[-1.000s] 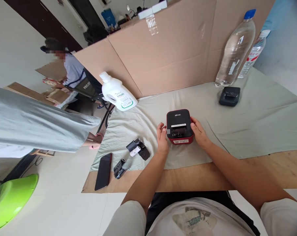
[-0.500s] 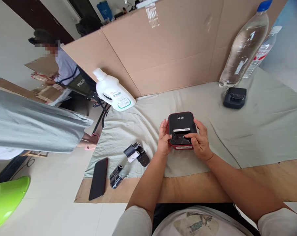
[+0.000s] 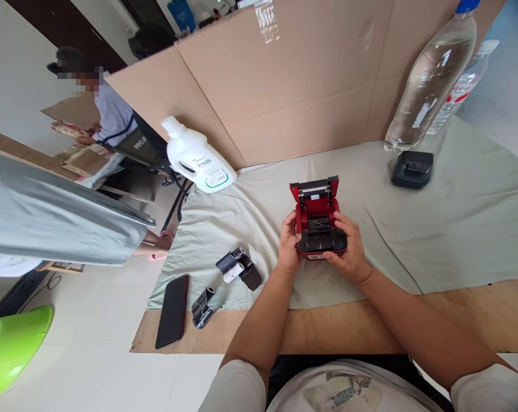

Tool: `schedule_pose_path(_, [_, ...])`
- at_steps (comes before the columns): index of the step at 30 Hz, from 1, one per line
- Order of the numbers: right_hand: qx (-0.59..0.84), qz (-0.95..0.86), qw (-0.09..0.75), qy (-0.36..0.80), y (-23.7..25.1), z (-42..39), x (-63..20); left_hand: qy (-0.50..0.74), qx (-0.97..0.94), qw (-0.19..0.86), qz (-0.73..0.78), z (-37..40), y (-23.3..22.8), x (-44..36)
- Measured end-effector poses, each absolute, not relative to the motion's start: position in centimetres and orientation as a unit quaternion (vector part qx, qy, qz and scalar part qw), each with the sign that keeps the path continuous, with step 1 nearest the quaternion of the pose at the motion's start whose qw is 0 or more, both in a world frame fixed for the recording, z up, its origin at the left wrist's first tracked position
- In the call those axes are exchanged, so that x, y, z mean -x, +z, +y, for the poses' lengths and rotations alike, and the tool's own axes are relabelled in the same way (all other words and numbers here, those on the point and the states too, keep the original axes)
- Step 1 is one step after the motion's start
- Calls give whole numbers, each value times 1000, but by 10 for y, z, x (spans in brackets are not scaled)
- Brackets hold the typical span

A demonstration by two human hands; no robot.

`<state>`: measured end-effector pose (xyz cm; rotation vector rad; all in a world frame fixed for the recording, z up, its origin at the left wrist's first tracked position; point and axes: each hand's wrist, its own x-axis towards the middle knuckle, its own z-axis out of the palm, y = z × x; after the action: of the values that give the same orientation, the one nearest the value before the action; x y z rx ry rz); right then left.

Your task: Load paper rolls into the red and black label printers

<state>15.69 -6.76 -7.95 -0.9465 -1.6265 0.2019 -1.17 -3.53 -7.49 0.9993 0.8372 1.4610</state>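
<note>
**Red-and-black device (image 3: 319, 241), lid (image 3: 314, 187) raised**

On the cloth (image 3: 451, 229) at centre, a glossy black insert (image 3: 318, 223) is seated in the device's red compartment. The left wall is clamped by the left hand's (image 3: 289, 246) fingers and thumb, the right front corner by the right hand's (image 3: 348, 246). At ten o'clock are placed a white jug (image 3: 196, 157), its green-edged label illegible, and a chair (image 3: 143, 150) lettered "PROJ"; between one and two, clear liquid is held in a large bottle (image 3: 433, 80).

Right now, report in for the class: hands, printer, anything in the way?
Left hand and right hand holding opposite sides of red-and-black printer. Lid raised. Loose black roll off to the left, seemingly not in the way.
</note>
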Motion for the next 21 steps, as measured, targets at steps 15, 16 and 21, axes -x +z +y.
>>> schedule_pose_path(15, [384, -676, 615, 134, -91, -61, -160, 312, -776, 259, 482, -5, -11, 7])
schedule_pose_path(16, [386, -678, 612, 132, -91, -61, -160, 224, -815, 229, 482, 0, -5, 1])
schedule_pose_path(21, [389, -679, 610, 121, -91, -61, -160, -60, -870, 120, 475, 8, 12, -20])
